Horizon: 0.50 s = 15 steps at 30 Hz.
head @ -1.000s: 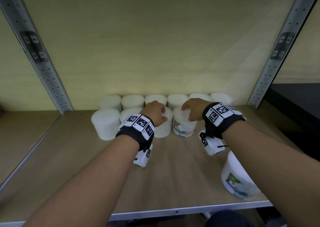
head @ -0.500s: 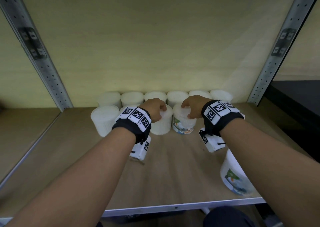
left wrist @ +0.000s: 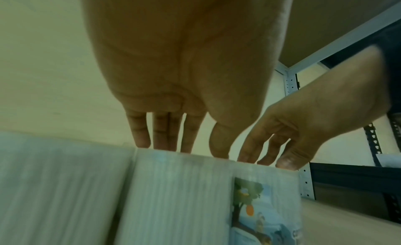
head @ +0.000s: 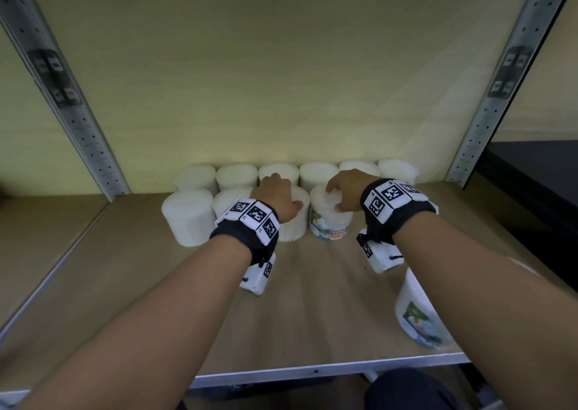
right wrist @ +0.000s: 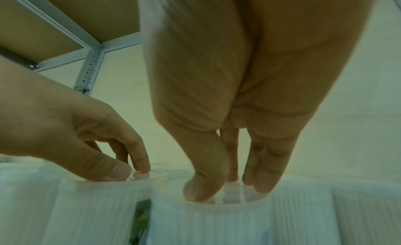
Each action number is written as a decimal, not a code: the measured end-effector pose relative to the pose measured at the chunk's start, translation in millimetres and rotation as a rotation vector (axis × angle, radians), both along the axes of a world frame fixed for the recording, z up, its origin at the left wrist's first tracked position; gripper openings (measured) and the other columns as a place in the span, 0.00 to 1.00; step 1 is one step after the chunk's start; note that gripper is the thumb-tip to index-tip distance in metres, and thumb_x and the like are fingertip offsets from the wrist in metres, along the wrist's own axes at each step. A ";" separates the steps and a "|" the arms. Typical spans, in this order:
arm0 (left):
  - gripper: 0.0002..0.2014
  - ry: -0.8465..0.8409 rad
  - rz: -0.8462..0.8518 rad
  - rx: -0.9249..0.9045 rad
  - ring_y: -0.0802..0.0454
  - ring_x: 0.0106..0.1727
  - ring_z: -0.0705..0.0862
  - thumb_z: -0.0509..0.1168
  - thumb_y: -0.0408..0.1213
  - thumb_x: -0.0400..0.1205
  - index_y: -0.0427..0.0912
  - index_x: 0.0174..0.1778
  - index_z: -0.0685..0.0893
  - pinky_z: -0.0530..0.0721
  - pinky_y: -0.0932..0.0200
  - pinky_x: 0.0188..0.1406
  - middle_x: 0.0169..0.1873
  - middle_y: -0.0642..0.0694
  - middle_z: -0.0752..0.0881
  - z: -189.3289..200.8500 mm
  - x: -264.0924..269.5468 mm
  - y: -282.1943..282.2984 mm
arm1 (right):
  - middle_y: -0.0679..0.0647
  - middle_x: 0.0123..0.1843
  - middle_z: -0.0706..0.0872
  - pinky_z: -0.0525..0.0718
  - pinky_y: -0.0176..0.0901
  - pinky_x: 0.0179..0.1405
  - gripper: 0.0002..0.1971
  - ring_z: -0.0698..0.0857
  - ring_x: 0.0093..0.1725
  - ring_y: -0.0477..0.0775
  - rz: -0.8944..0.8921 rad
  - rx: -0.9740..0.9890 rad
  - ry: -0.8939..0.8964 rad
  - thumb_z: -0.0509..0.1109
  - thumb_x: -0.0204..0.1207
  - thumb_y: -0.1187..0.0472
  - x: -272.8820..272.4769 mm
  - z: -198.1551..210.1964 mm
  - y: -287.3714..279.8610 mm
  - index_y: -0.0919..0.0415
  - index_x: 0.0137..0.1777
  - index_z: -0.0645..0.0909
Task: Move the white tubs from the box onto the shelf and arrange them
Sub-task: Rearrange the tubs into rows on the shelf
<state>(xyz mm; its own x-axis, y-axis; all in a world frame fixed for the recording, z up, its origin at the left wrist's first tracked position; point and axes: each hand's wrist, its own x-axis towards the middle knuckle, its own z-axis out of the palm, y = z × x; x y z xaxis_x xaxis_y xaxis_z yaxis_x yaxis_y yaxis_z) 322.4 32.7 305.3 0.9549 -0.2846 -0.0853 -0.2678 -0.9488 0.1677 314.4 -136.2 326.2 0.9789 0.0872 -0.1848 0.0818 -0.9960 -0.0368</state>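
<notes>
- Two hands, fingertips on tub tops: left hand [head: 279, 197] on plain tub [head: 292, 222], right hand [head: 345, 190] on labelled tub [head: 328, 222]; neither gripping.
- Shelf [head: 312, 309] front mostly bare; one tub [head: 417, 315] near front right edge.

The head camera looks down and forward from above both arms at the shelf [head: 312, 300], fairly near. The left wrist camera sits under the left hand [left wrist: 184, 59] and looks along its fingers [left wrist: 141, 132], very close. The right wrist camera does the same under the right hand [right wrist: 249, 68]. All three share the white tubs [head: 328, 219] just below the fingertips, and each wrist view shows the other hand beside its own.
</notes>
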 end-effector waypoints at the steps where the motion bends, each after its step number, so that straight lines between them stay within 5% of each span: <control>1: 0.29 -0.001 0.002 0.005 0.40 0.74 0.70 0.61 0.52 0.83 0.38 0.75 0.71 0.75 0.46 0.70 0.72 0.38 0.71 0.2 0.6 -0.6 | 0.57 0.76 0.75 0.74 0.44 0.69 0.29 0.76 0.73 0.57 0.001 -0.001 0.001 0.72 0.77 0.59 -0.1 0.1 0.0 0.58 0.77 0.71; 15: 0.29 0.200 -0.109 -0.102 0.44 0.77 0.71 0.56 0.24 0.81 0.48 0.79 0.67 0.75 0.55 0.70 0.80 0.45 0.65 17.7 -0.1 7.1 | 0.58 0.76 0.74 0.74 0.43 0.70 0.29 0.75 0.74 0.58 0.009 -0.010 -0.008 0.71 0.78 0.60 -1.2 1.1 1.5 0.61 0.78 0.70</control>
